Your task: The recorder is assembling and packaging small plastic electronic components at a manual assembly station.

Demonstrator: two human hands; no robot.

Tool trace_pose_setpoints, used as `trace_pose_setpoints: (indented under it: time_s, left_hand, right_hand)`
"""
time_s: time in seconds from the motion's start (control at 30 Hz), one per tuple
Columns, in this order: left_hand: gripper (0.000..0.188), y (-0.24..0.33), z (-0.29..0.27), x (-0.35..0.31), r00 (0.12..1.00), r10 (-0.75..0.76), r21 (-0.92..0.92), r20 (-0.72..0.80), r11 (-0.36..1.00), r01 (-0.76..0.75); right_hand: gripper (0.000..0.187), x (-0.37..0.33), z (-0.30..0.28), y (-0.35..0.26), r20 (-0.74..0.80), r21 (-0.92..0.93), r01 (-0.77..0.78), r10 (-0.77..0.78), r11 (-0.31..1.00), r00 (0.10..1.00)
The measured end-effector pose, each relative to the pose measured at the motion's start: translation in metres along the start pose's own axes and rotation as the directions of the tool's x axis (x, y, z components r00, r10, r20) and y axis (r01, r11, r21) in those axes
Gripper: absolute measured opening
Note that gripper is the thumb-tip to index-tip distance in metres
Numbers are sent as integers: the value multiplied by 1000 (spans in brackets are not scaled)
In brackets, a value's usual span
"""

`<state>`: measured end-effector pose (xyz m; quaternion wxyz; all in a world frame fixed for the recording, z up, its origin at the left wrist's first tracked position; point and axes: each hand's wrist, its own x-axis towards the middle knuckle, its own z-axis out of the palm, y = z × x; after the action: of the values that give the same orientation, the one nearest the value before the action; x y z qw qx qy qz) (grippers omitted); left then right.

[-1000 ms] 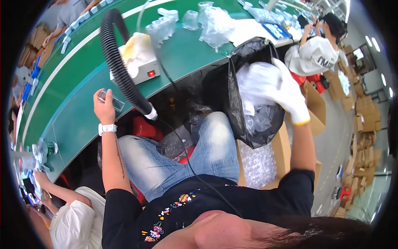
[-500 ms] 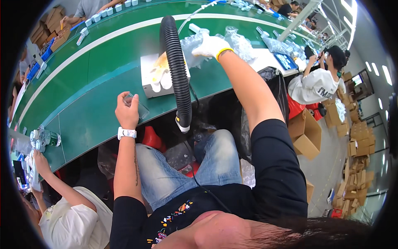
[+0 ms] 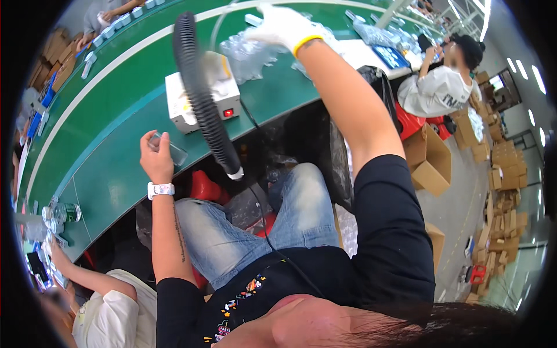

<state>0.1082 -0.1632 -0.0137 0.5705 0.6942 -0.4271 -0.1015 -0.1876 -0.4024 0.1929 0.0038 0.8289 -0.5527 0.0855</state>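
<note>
My left hand (image 3: 156, 158) is closed around a small clear plastic piece (image 3: 176, 154), held just above the near edge of the green table (image 3: 125, 168). My right hand (image 3: 284, 26), in a white glove with a yellow cuff, is stretched far out with fingers apart. A light-blue piece (image 3: 253, 20) shows between its finger and thumb, and I see no grip on it. Clear plastic packaging (image 3: 249, 58) lies heaped under and beside that hand. Between my hands stands a white box-shaped machine (image 3: 177, 113) with a lit red switch.
A black ribbed hose (image 3: 200, 87) arches in front of the machine. Plastic bottles (image 3: 64, 212) stand at the left beside a co-worker's arm (image 3: 87, 275). Another person (image 3: 438, 81) sits at the right, near a blue tray (image 3: 390, 57). An open carton (image 3: 429, 156) is on the floor.
My right hand has reached farther out, past the plastic heap. My left hand still holds the clear piece. The whole view has shifted, so the machine and hose appear farther left.
</note>
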Motion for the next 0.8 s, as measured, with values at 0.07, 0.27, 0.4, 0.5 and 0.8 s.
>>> trace_pose_setpoints:
  time_s: [0.07,0.27,0.4,0.5,0.8]
  left_hand:
    - [35,-19,-8,3,1000,-14,50,-6,999,14]
    - [39,-98,-29,47,928,109,250,356,946,-207]
    - [36,-114,-35,74,845,457,246,278,817,-522]
    - [45,-106,2,59,966,78,-227,246,974,-21]
    - [51,-99,-29,81,981,-130,-207,147,965,159]
  right_hand:
    - [84,-58,-35,6,-163,279,-35,83,960,983]
    - [55,-261,-4,208,-620,609,9,469,793,630]
    - [37,-464,156,364,-556,545,-625,799,558,229]
    - [25,-617,272,355,-293,210,-878,885,430,363]
    - [53,-597,338,245,608,-197,-875,755,442,245]
